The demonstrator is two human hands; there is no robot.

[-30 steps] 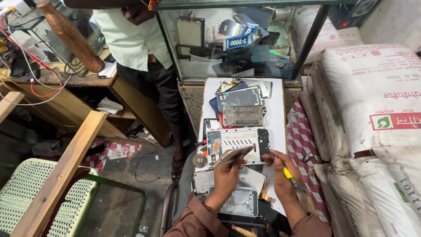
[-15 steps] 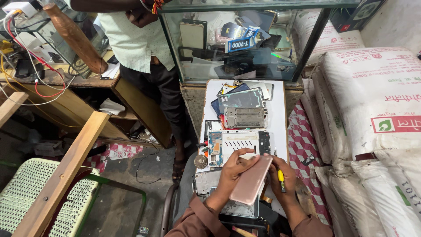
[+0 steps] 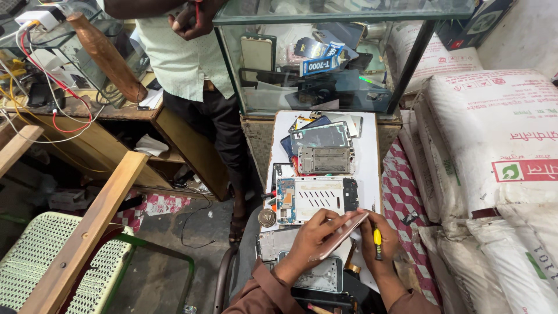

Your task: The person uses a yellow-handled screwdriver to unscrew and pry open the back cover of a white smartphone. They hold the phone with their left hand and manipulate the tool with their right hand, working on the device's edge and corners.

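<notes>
Left hand (image 3: 311, 238) pinches a thin pinkish phone cover (image 3: 340, 235) by its edges at the near end of the white board (image 3: 369, 157), right hand (image 3: 378, 241) grips a yellow screwdriver (image 3: 376, 237), and that cover looks light, slick and bendy, so edges seem safest.

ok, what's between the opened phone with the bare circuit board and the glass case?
Head view: a bare metal phone frame, then a stack of loose phone panels, all on the white board.
</notes>
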